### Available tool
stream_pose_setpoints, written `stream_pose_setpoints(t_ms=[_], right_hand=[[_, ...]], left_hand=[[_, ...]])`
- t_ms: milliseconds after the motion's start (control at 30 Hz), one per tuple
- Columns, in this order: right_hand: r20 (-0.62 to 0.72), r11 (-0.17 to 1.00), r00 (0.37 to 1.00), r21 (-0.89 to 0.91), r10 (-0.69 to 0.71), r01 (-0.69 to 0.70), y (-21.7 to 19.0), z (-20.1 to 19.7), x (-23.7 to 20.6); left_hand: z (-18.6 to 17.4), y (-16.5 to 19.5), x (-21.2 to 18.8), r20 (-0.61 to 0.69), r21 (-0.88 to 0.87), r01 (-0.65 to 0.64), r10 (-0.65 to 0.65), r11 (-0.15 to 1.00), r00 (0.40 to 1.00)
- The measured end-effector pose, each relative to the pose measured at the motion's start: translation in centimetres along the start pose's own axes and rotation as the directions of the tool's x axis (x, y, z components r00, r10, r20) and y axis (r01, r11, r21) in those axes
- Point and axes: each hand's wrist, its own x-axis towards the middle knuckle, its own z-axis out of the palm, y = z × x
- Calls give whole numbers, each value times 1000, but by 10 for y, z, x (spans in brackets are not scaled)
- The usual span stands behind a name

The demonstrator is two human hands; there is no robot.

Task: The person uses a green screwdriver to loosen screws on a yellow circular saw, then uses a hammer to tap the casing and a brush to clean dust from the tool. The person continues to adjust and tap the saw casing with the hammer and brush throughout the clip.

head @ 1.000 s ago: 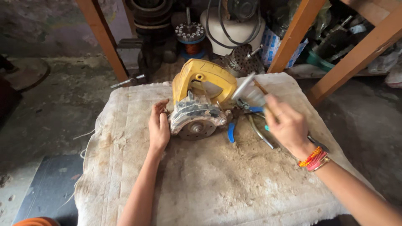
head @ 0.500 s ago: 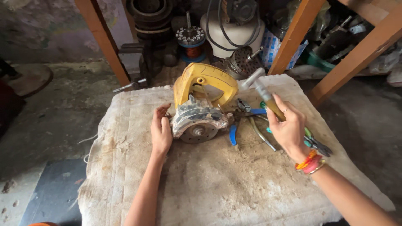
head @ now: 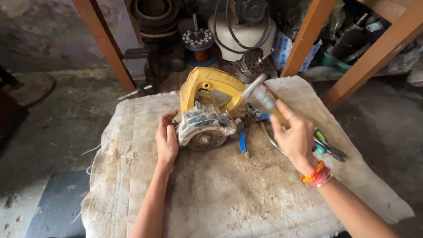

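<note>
surface (head: 229, 198): dusty cloth-covered | yellow power cutter (head: 209, 110): upper middle, on its side | left hand (head: 166, 140): fingers open, flat against cutter body, may slip if jolted | right hand (head: 295, 136): fingers gripping hammer (head: 263, 99), raised near cutter; glancing strike could hit left hand | pliers (head: 330, 147): near right wrist, could snag

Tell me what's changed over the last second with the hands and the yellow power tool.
The right hand has swung its wooden-handled hammer down and in, so the metal head now sits right at the yellow power tool; whether it touches is unclear. The left hand stays braced against the tool's grey metal side. The tool, the pliers and the cloth lie as before.
</note>
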Motion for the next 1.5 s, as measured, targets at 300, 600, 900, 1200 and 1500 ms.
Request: stream_pose_setpoints(t_ms=[300, 600, 900, 1200, 1500], right_hand=[[-55, 978, 978, -58, -203, 200, -8, 11, -4], [-78, 1000, 997, -3, 12, -12, -6, 10, 2], [40, 970, 970, -7, 242, -241, -5, 8, 4], [-10, 999, 999, -8, -49, 49, -9, 7, 0], [79, 977, 980, -97, -181, 188, 2, 0, -5]], left_hand=[[0, -5, 0, -10, -39, 22, -23, 999, 1000], [0, -3, 0, -16, 11, 22, -22, 1000, 1000], [0, -3, -1, -34, 6, 43, -43, 999, 999], [1, -4, -1, -37, -18, 58, -59, 998, 998], [3, 2, 0, -54, 15, 37, -36, 999, 998]])
